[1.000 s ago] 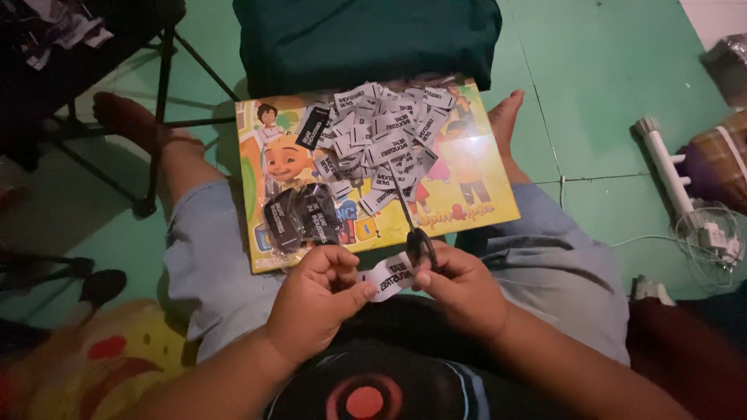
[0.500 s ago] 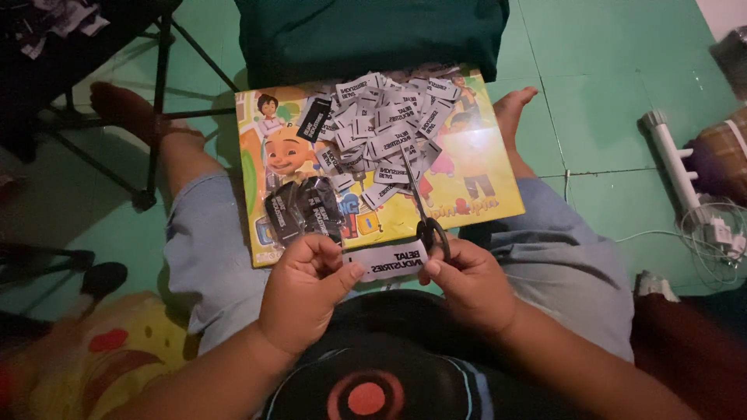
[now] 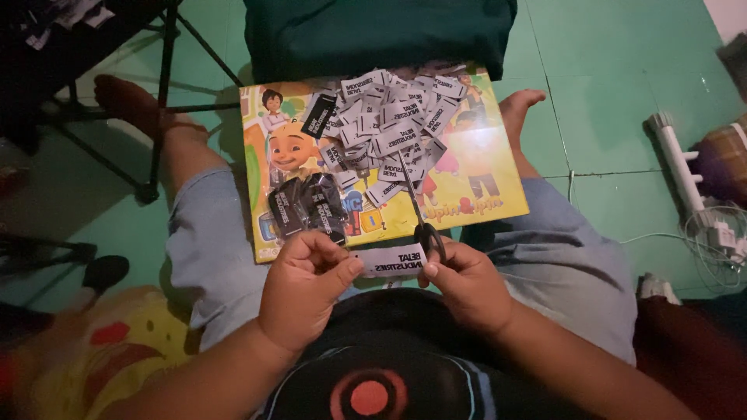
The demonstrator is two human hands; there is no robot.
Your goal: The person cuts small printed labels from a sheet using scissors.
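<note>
Green floor tiles (image 3: 607, 101) surround a seated person whose lap carries a colourful cartoon board (image 3: 475, 198). On the board's upper half lies a heap of small grey fabric labels (image 3: 393, 128); a dark bundle of labels (image 3: 307, 206) sits at its lower left corner. Just below the board's near edge, the left hand (image 3: 303, 292) and right hand (image 3: 467, 284) stretch one grey label (image 3: 387, 261) between them, fingers of each pinching an end. The right hand also grips black scissors (image 3: 420, 218), blades pointing up across the board toward the heap. A white power strip (image 3: 685, 175) lies well right of the board.
</note>
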